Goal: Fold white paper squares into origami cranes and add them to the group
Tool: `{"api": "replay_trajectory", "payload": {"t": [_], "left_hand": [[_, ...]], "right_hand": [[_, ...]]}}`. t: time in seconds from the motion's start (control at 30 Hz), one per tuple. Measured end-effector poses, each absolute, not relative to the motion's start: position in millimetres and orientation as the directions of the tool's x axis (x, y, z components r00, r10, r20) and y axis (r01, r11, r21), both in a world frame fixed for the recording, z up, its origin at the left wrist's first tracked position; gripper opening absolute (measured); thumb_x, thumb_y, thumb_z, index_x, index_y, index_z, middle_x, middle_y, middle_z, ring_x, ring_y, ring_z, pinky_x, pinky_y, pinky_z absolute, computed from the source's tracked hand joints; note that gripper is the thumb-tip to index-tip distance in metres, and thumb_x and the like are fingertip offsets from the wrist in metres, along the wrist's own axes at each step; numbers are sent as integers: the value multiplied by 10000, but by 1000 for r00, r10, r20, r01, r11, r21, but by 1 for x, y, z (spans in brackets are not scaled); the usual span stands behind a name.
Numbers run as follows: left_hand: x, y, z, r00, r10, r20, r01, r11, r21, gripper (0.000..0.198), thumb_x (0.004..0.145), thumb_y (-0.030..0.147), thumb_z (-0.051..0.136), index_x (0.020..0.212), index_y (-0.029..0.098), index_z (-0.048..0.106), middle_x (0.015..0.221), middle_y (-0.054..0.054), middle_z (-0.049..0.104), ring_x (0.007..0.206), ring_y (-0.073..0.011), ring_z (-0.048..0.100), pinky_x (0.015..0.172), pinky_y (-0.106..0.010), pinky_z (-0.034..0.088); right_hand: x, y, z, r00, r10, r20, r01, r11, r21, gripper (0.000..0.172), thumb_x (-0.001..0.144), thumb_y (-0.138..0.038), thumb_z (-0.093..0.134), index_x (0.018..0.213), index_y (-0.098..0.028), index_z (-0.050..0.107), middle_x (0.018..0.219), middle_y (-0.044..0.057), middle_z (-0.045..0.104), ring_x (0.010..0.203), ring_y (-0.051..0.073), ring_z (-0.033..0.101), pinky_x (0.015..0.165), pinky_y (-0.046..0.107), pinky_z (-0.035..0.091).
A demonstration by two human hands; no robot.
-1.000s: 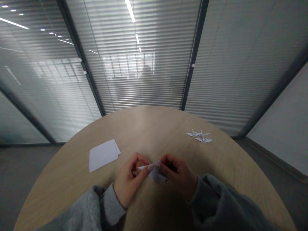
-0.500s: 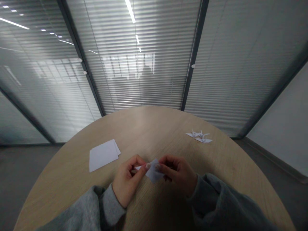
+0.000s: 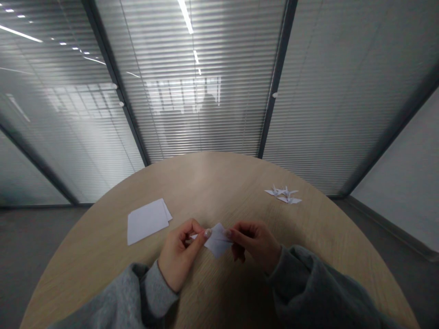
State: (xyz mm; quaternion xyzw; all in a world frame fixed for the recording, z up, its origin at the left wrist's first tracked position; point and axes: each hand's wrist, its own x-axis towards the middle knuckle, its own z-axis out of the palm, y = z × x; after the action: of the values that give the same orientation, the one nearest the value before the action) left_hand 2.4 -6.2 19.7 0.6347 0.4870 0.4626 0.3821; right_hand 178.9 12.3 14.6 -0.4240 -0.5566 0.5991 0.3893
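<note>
My left hand [image 3: 179, 252] and my right hand [image 3: 255, 244] hold a folded piece of white paper [image 3: 217, 240] between them above the wooden table. My left fingertips pinch its left side, and a narrow point sticks out behind them. My right fingertips pinch its right corner. Up and to the left of my hands lies a stack of white paper squares [image 3: 147, 222]. Farther right, several folded paper cranes [image 3: 283, 193] sit on the tabletop, out of reach of both fingertips.
The round light-wood table [image 3: 219, 173] has its far edge against slatted blinds behind glass partitions [image 3: 202, 91]. A dim person-shaped silhouette [image 3: 209, 109] shows through the blinds. Grey floor [image 3: 34, 246] lies on both sides of the table.
My hands have drawn slightly apart, the left moving down-left. The folded paper now shows more of its pale face and sits tilted differently between my fingers.
</note>
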Motion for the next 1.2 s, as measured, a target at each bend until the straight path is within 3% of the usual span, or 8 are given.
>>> {"api": "replay_trajectory", "payload": {"t": [0.13, 0.37, 0.5, 0.8, 1.2], "left_hand": [[1, -5, 17, 75, 974, 213, 247, -226, 943, 307, 758, 425, 557, 594, 179, 477, 508, 59, 423, 472, -87, 354, 450, -202, 285], [2, -2, 15, 133, 973, 189, 222, -215, 951, 307, 777, 433, 548, 611, 179, 499, 479, 75, 391, 444, -80, 338, 428, -195, 267], [2, -3, 17, 164, 976, 140, 187, -171, 967, 339, 769, 488, 540, 623, 183, 511, 438, 91, 353, 385, -72, 293, 377, -193, 215], [1, -4, 24, 159, 975, 158, 223, -191, 956, 381, 742, 512, 569, 606, 156, 586, 444, 61, 432, 361, -61, 291, 357, -190, 209], [0, -3, 28, 127, 980, 154, 266, -183, 946, 421, 753, 532, 532, 688, 154, 707, 367, 75, 367, 328, -69, 307, 349, -186, 242]], "right_hand": [[177, 12, 11, -329, 942, -63, -31, -77, -997, 609, 537, -760, 594, 605, -156, 566, 448, -26, 552, 359, 71, 455, 353, 196, 374], [178, 10, 2, -344, 939, 24, 25, 35, -999, 500, 640, -645, 639, 646, -146, 612, 525, -5, 582, 433, 78, 490, 414, 203, 421], [181, 11, 8, -331, 943, 34, -38, 23, -999, 537, 616, -674, 633, 685, -141, 640, 521, 1, 597, 428, 85, 508, 421, 214, 434], [181, 11, 12, -235, 970, 67, -167, 27, -986, 480, 602, -618, 689, 649, -143, 644, 495, -3, 581, 437, 97, 517, 426, 223, 453], [186, 12, 15, -276, 960, 42, -188, -10, -982, 460, 617, -607, 681, 647, -149, 652, 523, 16, 612, 474, 122, 552, 457, 242, 441]]}}
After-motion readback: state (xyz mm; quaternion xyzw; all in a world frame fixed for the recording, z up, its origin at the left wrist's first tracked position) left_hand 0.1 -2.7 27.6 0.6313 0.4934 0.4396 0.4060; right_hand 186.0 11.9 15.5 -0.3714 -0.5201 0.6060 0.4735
